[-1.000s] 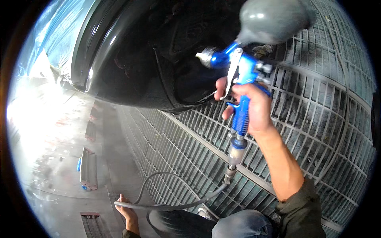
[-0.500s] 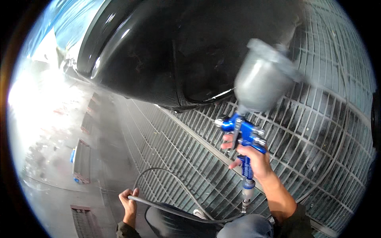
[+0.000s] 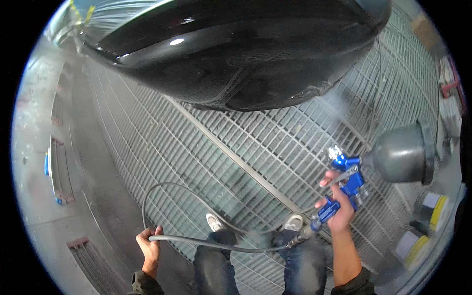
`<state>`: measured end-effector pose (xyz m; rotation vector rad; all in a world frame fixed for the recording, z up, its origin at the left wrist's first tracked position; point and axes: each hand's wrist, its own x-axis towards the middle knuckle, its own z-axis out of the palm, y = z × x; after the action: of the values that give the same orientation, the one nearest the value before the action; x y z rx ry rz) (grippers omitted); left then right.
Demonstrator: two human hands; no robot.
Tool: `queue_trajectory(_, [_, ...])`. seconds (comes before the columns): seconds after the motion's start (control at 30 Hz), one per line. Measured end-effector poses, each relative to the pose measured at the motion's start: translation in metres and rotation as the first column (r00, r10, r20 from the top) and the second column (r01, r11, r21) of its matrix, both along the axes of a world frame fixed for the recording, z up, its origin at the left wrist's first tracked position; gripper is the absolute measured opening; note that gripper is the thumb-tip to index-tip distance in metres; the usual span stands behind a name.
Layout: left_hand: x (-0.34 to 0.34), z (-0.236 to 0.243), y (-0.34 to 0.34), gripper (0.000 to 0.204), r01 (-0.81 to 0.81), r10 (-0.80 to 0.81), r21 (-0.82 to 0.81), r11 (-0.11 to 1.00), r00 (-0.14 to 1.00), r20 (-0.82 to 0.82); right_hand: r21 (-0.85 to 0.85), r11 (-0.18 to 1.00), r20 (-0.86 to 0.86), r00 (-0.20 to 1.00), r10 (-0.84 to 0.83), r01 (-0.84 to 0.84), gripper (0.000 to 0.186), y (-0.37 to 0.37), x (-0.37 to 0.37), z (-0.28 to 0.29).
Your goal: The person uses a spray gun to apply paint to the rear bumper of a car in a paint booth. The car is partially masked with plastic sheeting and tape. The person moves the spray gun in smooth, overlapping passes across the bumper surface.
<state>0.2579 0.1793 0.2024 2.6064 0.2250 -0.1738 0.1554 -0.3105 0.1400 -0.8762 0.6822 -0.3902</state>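
Observation:
My right hand (image 3: 341, 209) is wrapped round the grip of a blue spray gun (image 3: 351, 182), its fingers by the trigger. The gun tilts so that its grey paint cup (image 3: 399, 153) points to the right. A pale mist hangs in front of the nozzle, near the lower edge of a glossy black car body panel (image 3: 275, 64). My left hand (image 3: 150, 242) is closed on a grey air hose (image 3: 206, 243), which runs across my legs to the foot of the gun and loops over the floor.
Metal floor grating (image 3: 162, 142) lies under my shoes (image 3: 214, 222). Clear plastic sheeting (image 3: 118, 17) covers the area beyond the panel. Tubs with yellow rims (image 3: 439, 212) stand at the right, and a framed wall fixture (image 3: 60, 169) is at the left.
The spray gun has swung right and turned, its cup going from upright to sideways. My view has shifted, with the panel now higher up. My left hand keeps hold of the hose.

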Motion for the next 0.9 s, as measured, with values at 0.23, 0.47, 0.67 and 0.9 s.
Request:
queue_trajectory(0.23, [-0.099, 0.09, -0.038, 0.054, -0.184, 0.184, -0.003, 0.983, 0.982, -0.034, -0.056, 0.991, -0.178, 0.978, 0.109, -0.121, 0.041, -0.007, -0.046, 0.106])
queue_trajectory(0.47, [-0.164, 0.104, -0.098, 0.053, -0.305, 0.304, -0.001, 0.952, 0.95, 0.066, -0.184, 0.977, -0.202, 0.977, 0.072, -0.11, 0.041, -0.065, -0.065, 0.154])
queue_trajectory(0.67, [-0.241, 0.078, -0.149, 0.05, -0.495, 0.512, -0.159, 0.854, 0.855, 0.087, -0.333, 0.932, -0.29, 0.956, 0.044, -0.144, 0.046, -0.13, -0.083, 0.17])
queue_trajectory(0.9, [-0.303, 0.056, -0.226, 0.047, -0.545, 0.542, -0.013, 0.838, 0.832, 0.118, -0.402, 0.89, -0.353, 0.933, 0.066, -0.215, 0.034, -0.188, -0.095, 0.164])
